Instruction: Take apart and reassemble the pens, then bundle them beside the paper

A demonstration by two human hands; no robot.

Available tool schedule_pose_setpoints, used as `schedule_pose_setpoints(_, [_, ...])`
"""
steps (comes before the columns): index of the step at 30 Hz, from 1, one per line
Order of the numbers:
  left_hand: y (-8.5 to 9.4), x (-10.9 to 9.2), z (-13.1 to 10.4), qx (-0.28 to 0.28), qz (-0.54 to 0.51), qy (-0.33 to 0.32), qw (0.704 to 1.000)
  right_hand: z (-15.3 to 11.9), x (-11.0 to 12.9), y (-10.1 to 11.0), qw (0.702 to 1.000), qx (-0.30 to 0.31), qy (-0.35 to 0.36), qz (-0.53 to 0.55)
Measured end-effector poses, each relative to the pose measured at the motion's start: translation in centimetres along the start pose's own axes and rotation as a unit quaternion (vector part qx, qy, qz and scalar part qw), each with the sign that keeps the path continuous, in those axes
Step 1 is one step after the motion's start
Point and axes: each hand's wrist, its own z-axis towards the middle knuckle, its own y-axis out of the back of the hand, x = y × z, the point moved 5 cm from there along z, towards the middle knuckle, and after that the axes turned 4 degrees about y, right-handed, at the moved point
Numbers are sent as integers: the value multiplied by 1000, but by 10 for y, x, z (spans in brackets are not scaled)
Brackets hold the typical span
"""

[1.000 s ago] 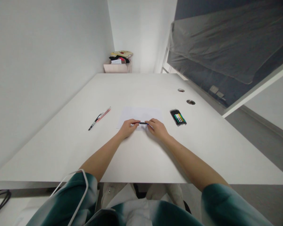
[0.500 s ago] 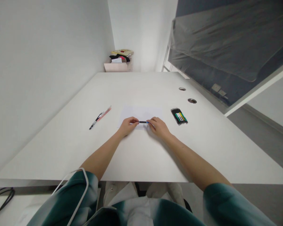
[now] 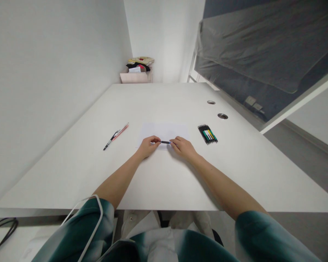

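Head-worn view, forward and down.

L hand [image 3: 148, 146] & R hand [image 3: 183, 147] slightly farther apart, more pen [image 3: 165, 142] showing btwn.

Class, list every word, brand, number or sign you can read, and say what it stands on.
None can be read.
Black-and-white pen: any print is too small.
Marker set: any lettering is too small.
Held pen: no legible text.
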Motion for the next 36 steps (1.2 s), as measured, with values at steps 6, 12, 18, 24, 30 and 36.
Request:
schedule_pose_setpoints(6, [-1, 1, 0, 2, 20, -9, 1000, 0, -3, 0, 1000, -3, -2, 11])
schedule_pose_setpoints(12, [2, 4, 1, -21, 6, 4, 1000, 2, -4, 1, 999, -37, 19, -6])
schedule_pose_setpoints(18, [2, 4, -1, -1, 84, 1, 996, 2, -4, 1, 999, -48, 25, 1])
schedule_pose_setpoints(24, [1, 3, -2, 11, 70, -10, 997, 3, -1, 5, 998, -50, 30, 0])
schedule_pose_setpoints(30, [2, 0, -1, 4, 61, -33, 998, 1, -1, 0, 1000, -13, 0, 9])
schedule_pose_setpoints(36, [0, 0, -1, 2, 80, -34, 996, 1, -3, 1, 1000, 8, -29, 3])
